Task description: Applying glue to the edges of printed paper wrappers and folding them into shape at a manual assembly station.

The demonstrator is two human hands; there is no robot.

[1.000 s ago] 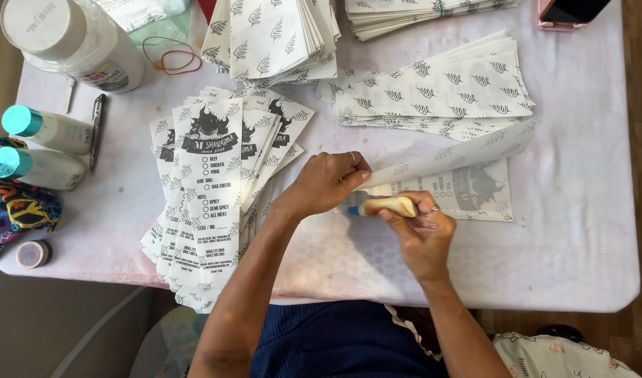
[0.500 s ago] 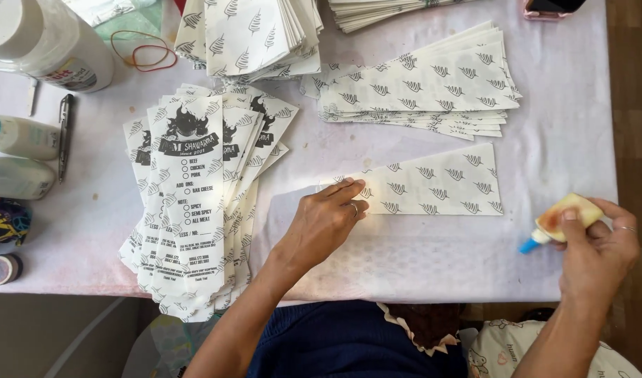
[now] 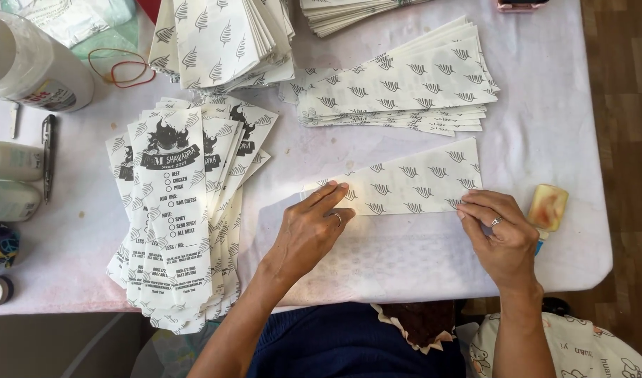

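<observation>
From the head camera, looking down, the left hand (image 3: 308, 234) lies flat with fingers extended on the left end of a long patterned paper sleeve (image 3: 405, 186), and the right hand (image 3: 499, 234) presses its fingertips on the lower right corner; neither hand grips anything, both are spread open and pushing down on the paper. The sleeve lies slantwise on the white table cover (image 3: 566, 140), just in front of the person, its lower edge over a translucent sheet (image 3: 377, 259) that shows a faint pattern. The risk, as a judgement, is that uneven pressure from the two hands lets the thin paper skew or crease, so the pressed edge sets crooked; a sliding fingertip could also smear it. The yellowish glue stick (image 3: 547, 208) lies just right of the right hand, close to the table edge, and a nudge could roll it off. The paper looks thin, matte and crisp, white with small grey leaf marks. To the left a fanned stack of printed sleeves (image 3: 174, 224) overhangs the near edge and could slip. Further back lie a pile of finished sleeves (image 3: 398, 87) and a thicker stack (image 3: 223, 42). Rubber bands (image 3: 121, 68), a pen (image 3: 48, 157) and a white bottle (image 3: 26, 63) sit at far left.
</observation>
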